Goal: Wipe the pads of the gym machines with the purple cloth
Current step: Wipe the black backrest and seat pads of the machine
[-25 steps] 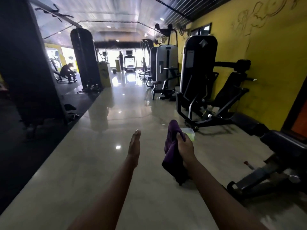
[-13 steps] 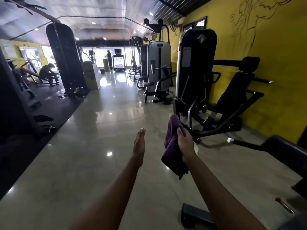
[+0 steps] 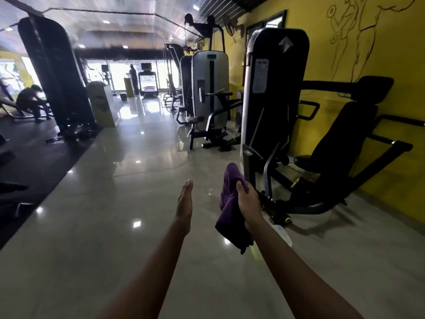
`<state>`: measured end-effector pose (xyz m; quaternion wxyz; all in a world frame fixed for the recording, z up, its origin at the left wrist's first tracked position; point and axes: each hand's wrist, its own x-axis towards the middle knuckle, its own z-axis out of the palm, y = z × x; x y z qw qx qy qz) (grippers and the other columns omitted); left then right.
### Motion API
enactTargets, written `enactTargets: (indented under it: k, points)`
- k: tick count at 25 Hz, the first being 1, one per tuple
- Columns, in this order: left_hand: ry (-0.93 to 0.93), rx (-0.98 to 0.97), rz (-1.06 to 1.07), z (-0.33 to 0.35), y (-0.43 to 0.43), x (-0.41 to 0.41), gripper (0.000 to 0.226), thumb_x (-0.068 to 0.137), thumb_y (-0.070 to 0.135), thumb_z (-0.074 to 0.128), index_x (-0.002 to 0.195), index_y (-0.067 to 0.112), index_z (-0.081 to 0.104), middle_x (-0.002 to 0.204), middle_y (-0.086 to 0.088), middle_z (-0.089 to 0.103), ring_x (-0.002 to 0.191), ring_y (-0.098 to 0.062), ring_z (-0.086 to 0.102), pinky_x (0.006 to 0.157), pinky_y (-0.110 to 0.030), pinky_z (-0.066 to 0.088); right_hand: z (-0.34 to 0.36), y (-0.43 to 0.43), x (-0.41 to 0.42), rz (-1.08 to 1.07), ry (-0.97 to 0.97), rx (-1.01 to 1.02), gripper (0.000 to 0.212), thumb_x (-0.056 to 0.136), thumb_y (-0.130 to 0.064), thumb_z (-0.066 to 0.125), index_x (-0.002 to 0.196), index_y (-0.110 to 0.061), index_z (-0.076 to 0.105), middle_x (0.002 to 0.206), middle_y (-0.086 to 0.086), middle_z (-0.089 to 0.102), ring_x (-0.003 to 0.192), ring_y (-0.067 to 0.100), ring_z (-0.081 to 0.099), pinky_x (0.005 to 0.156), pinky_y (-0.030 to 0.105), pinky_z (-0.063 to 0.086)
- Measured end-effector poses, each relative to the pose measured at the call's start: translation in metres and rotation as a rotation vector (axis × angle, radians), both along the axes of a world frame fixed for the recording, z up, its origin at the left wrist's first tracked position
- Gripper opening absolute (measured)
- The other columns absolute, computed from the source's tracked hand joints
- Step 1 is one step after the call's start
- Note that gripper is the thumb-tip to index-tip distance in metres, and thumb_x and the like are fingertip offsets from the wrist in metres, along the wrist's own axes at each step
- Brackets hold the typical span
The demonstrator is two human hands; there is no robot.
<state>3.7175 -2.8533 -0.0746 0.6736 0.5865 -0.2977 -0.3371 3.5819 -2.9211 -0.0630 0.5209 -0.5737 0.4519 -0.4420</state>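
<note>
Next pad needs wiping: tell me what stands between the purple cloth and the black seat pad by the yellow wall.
The right hand grips the purple cloth. The machine's grey frame bar rises between it and the black seat pad; nothing else visible does.

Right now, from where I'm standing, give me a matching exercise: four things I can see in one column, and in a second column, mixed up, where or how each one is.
Things:
1. cloth
2. left hand
3. black pad
4. treadmill

Place or state:
A. far end, by the windows
B. fingers straight, holding nothing
C. beside the yellow wall
D. gripped in the right hand

Pairs: 1-D, 2-B, 3-C, 4-A.
</note>
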Motion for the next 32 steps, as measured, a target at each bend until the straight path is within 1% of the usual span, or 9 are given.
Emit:
enactTargets:
  k: [4, 9, 12, 16, 20, 23, 26, 29, 32]
  points:
    - [-0.007, 0.008, -0.062, 0.001, -0.126, 0.079, 0.051, 0.100, 0.039, 0.029, 0.147, 0.019, 0.028, 0.155, 0.000, 0.026, 0.143, -0.017, 0.022, 0.115, -0.036, 0.014, 0.001, -0.116, 0.073, -0.053, 0.019, 0.016, 0.032, 0.098, -0.034, 0.040, 0.124, -0.019, 0.051, 0.105, -0.001, 0.054, 0.102, 0.019, 0.052, 0.091, 0.034, 0.042]
    - [-0.025, -0.002, -0.106, -0.010, -0.284, 0.172, 0.052, 0.100, 0.040, 0.029, 0.148, 0.020, 0.026, 0.156, 0.001, 0.023, 0.144, -0.017, 0.020, 0.115, -0.036, 0.013, -0.017, -0.271, 0.161, -0.114, -0.004, -0.001, 0.032, 0.097, -0.035, 0.043, 0.122, -0.018, 0.054, 0.109, 0.003, 0.060, 0.106, 0.022, 0.055, 0.098, 0.041, 0.043]
    - [-0.011, -0.006, -0.119, -0.008, -0.390, 0.231, 0.051, 0.100, 0.038, 0.028, 0.148, 0.018, 0.026, 0.156, 0.000, 0.024, 0.144, -0.017, 0.019, 0.116, -0.036, 0.011, -0.012, -0.377, 0.216, -0.133, -0.025, 0.012, 0.030, 0.097, -0.032, 0.043, 0.121, -0.016, 0.054, 0.105, 0.001, 0.058, 0.104, 0.021, 0.055, 0.098, 0.039, 0.043]
    - [-0.009, -0.011, -0.132, 0.005, -0.515, 0.291, 0.052, 0.100, 0.039, 0.028, 0.148, 0.019, 0.026, 0.156, 0.000, 0.024, 0.144, -0.016, 0.019, 0.117, -0.037, 0.011, 0.002, -0.503, 0.278, -0.144, -0.005, -0.019, 0.031, 0.097, -0.032, 0.043, 0.121, -0.017, 0.054, 0.110, 0.006, 0.061, 0.103, 0.023, 0.057, 0.095, 0.038, 0.045]
    - [-0.014, -0.031, -0.166, 0.009, -0.657, 0.354, 0.051, 0.101, 0.037, 0.028, 0.148, 0.018, 0.027, 0.155, -0.001, 0.026, 0.144, -0.016, 0.021, 0.115, -0.034, 0.013, 0.003, -0.636, 0.332, -0.204, 0.005, -0.036, 0.032, 0.097, -0.033, 0.044, 0.121, -0.016, 0.055, 0.108, 0.003, 0.060, 0.104, 0.023, 0.057, 0.093, 0.035, 0.044]
    - [-0.023, -0.069, -0.248, 0.005, -0.753, 0.388, 0.050, 0.101, 0.037, 0.028, 0.147, 0.019, 0.027, 0.155, 0.000, 0.027, 0.143, -0.016, 0.023, 0.112, -0.031, 0.015, -0.001, -0.726, 0.362, -0.288, -0.002, -0.043, 0.033, 0.097, -0.033, 0.045, 0.123, -0.014, 0.055, 0.112, 0.006, 0.061, 0.105, 0.023, 0.057, 0.089, 0.031, 0.043]
    - [-0.074, -0.048, -0.370, 0.002, -0.857, 0.420, 0.050, 0.100, 0.038, 0.031, 0.147, 0.019, 0.028, 0.154, 0.001, 0.028, 0.141, -0.015, 0.024, 0.104, -0.025, 0.019, -0.008, -0.816, 0.393, -0.410, -0.031, -0.021, 0.033, 0.097, -0.031, 0.046, 0.123, -0.013, 0.055, 0.113, 0.007, 0.060, 0.107, 0.024, 0.056, 0.095, 0.034, 0.043]
    - [-0.105, -0.028, -0.485, 0.004, -0.963, 0.441, 0.051, 0.100, 0.040, 0.031, 0.147, 0.021, 0.029, 0.153, 0.001, 0.029, 0.141, -0.015, 0.026, 0.105, -0.028, 0.019, -0.017, -0.899, 0.408, -0.510, -0.026, 0.001, 0.035, 0.096, -0.033, 0.046, 0.123, -0.012, 0.055, 0.116, 0.008, 0.061, 0.108, 0.026, 0.056, 0.099, 0.040, 0.043]
    - [-0.090, -0.007, -0.604, -0.006, -1.048, 0.436, 0.052, 0.100, 0.040, 0.032, 0.147, 0.019, 0.030, 0.152, -0.001, 0.031, 0.140, -0.016, 0.028, 0.106, -0.029, 0.021, -0.030, -0.964, 0.404, -0.612, -0.009, 0.040, 0.036, 0.097, -0.032, 0.045, 0.124, -0.011, 0.054, 0.116, 0.010, 0.061, 0.109, 0.027, 0.056, 0.096, 0.040, 0.045]
